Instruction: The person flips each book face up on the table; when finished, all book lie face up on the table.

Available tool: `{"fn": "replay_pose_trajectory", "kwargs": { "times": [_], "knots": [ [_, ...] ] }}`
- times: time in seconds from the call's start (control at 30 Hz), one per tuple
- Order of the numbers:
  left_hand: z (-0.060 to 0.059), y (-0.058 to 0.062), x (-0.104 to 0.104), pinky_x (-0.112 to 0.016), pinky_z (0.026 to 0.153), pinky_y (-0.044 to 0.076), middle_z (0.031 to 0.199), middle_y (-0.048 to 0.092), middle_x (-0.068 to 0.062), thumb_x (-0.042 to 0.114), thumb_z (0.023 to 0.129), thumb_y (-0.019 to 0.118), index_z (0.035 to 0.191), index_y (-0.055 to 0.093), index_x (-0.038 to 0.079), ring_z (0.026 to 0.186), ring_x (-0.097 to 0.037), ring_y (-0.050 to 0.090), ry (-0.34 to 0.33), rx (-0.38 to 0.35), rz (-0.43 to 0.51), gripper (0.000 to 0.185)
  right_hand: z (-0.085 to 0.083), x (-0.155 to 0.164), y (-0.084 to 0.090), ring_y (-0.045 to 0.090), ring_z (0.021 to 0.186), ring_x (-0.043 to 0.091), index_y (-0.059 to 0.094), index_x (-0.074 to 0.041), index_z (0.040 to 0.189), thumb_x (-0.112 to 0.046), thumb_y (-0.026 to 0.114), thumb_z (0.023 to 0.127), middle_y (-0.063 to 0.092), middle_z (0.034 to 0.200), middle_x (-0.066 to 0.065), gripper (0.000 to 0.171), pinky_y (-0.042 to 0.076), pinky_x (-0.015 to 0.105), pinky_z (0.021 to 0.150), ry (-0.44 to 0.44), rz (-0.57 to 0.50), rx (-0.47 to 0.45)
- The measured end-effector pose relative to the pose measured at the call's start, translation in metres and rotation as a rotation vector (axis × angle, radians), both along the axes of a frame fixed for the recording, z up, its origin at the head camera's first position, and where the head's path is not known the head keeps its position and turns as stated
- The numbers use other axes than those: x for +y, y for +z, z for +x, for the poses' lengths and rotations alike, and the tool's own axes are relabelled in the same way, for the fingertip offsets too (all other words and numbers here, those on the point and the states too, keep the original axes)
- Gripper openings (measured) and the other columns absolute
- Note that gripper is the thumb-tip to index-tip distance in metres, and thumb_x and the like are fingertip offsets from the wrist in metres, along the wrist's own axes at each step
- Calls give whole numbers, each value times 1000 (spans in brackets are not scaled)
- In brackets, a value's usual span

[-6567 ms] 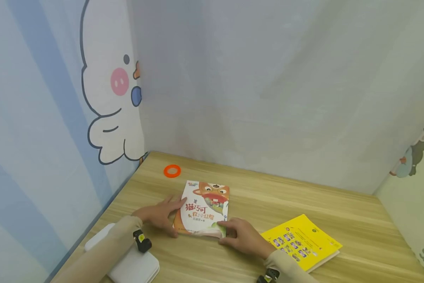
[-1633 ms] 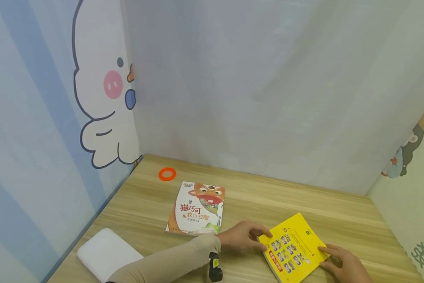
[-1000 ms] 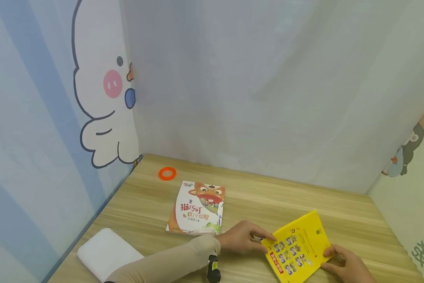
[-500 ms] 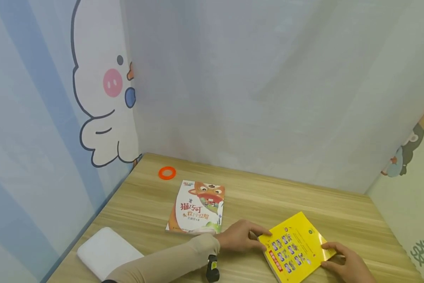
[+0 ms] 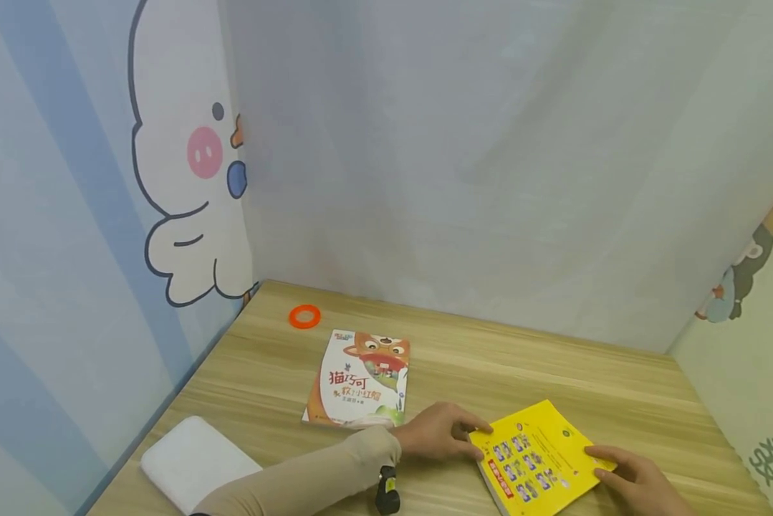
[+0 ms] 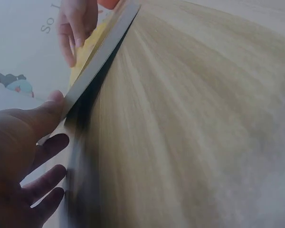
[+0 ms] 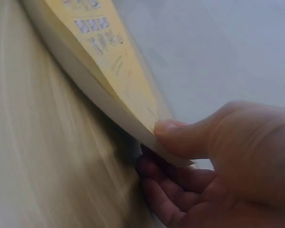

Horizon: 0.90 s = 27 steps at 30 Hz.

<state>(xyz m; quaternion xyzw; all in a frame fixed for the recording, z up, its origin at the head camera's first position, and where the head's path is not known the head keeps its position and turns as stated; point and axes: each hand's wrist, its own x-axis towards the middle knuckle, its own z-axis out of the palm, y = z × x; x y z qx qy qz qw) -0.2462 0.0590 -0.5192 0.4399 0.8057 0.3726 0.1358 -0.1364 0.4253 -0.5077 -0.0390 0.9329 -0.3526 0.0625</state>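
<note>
A thick yellow paperback book (image 5: 544,455) lies at the right of the table with small pictures printed on its cover. At its left edge my left hand (image 5: 434,432) pinches the book, thumb on the near side. My right hand (image 5: 640,479) grips the right corner. In the right wrist view, the thumb of that right hand (image 7: 218,152) presses on the cover while the fingers curl beneath the pages. The left wrist view shows the book's edge (image 6: 97,61) with a dark gap under it, so the book is partly raised off the wood.
A picture book (image 5: 360,376) with a cartoon animal cover lies flat beside my left hand. Behind it is an orange ring (image 5: 292,317). A white rounded flat object (image 5: 193,455) sits at the left, partly under my sleeve. Printed curtains (image 5: 457,179) stand around the table (image 5: 489,351).
Earlier both hands were at the picture book; now they hold the yellow book. One second ago its right side was tilted up more; it has since come down slightly toward me.
</note>
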Motion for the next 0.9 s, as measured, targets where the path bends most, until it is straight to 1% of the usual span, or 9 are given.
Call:
{"fn": "replay_pose_trajectory", "kwargs": {
  "times": [0.07,0.13,0.23,0.33,0.4,0.5,0.67,0.8,0.9],
  "knots": [
    [-1,0,1,-14,96,49,131,72,8,36,90,79,133,70,25,107,7,64,-12,39,-8,45,-1,2,0,43,100,-27,64,9,130,-14,68,98,60,135,35,39,51,13,80,3,8,-1],
    [-2,-1,1,-15,97,49,131,72,9,37,90,79,133,70,25,107,7,62,-18,60,-12,45,-3,4,0,42,101,-27,63,9,131,-16,66,100,59,137,36,41,51,13,81,12,2,-29],
    [-2,-1,1,-17,101,49,132,72,9,36,89,81,134,70,25,111,5,63,-43,24,-11,47,-3,5,2,43,101,-27,61,8,135,-21,65,101,57,140,35,45,51,12,82,17,-6,-88],
    [-3,-3,0,-18,106,47,135,69,10,36,88,82,136,67,25,119,3,62,-92,2,-21,52,0,6,3,44,98,-25,59,9,137,-23,65,101,56,141,36,48,49,12,81,19,-24,-130],
    [-4,-4,0,-19,110,45,138,68,9,35,88,82,139,65,25,124,2,61,-131,-3,-23,55,1,6,4,45,96,-22,58,10,138,-23,64,101,55,142,37,49,49,12,80,20,-29,-143],
    [-5,-5,-2,-19,111,42,140,66,10,35,88,81,142,63,25,125,3,59,-161,19,-27,57,1,5,4,43,96,-23,57,9,138,-25,65,101,55,143,36,51,48,10,81,0,-40,-157],
    [-6,-1,-5,-18,112,41,140,66,11,33,86,84,142,62,26,124,4,58,-162,54,-40,60,-1,2,5,39,100,-29,57,9,138,-27,67,100,53,145,35,53,48,9,83,-17,-74,-173],
    [-6,1,-6,-14,101,43,136,69,12,31,87,83,140,65,30,112,6,58,-133,78,-72,56,-2,2,6,41,99,-27,56,11,139,-27,67,100,52,145,37,56,49,10,83,-8,-101,-186],
    [-5,0,-7,-14,96,44,133,70,13,32,88,81,137,66,33,107,5,56,-106,82,-81,51,-2,2,6,46,97,-22,55,12,139,-27,66,100,51,145,39,57,50,12,82,5,-110,-189]
  ]
}}
